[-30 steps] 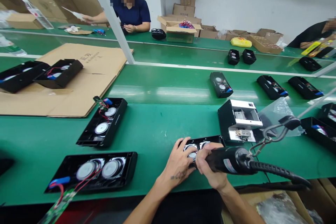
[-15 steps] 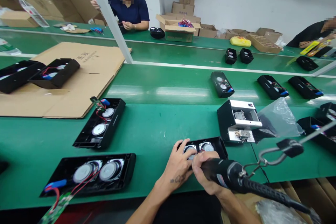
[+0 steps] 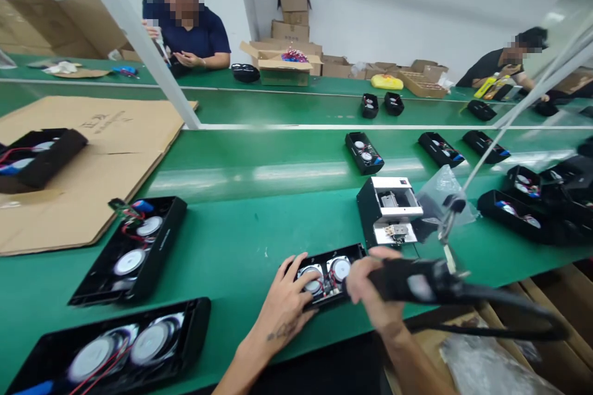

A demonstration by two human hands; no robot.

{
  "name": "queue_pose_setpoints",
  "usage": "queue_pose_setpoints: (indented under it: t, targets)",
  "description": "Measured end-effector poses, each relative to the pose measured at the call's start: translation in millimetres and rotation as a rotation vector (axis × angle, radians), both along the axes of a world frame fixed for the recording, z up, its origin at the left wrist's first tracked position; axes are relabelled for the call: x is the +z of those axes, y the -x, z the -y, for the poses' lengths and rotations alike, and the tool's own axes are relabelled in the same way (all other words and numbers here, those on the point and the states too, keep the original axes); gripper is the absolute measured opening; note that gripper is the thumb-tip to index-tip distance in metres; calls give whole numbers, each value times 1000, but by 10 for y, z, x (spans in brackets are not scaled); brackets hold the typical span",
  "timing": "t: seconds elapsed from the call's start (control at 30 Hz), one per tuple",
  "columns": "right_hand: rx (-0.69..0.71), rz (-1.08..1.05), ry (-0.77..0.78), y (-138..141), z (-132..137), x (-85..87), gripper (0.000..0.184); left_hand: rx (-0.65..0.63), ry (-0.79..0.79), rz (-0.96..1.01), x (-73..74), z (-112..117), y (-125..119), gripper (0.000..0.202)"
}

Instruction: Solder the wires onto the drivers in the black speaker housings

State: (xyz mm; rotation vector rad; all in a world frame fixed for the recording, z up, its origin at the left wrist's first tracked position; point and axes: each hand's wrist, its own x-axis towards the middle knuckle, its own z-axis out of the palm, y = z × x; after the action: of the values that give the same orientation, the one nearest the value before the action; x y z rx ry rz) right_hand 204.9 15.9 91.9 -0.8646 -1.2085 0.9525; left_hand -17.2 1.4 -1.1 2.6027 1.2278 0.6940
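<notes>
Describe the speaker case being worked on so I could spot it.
On the green bench, find the black-and-white machine. Nearer the camera, to its left, lies a black case with two round speakers. Unlike other cases, it has the left hand on it and the right hand beside it gripping a corded tool.

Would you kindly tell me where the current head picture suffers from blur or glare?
Head view: the black cylindrical handheld tool and its thick black cable are smeared, probably by motion; head view: the bare right hand looks softer than the bare left hand; head view: pale streaks of glare cross the glossy green work surface.
</notes>
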Motion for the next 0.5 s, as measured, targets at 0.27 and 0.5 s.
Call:
queue_pose_setpoints:
  t: [0.27,0.5]
  targets:
    - [-685,111,-79,-1097,-854,220,42,-32,-82,23,255,77,192,7]
    - [-506,207,52,-1092,-926,-10,40,-33,-22,92,298,37,-152,12]
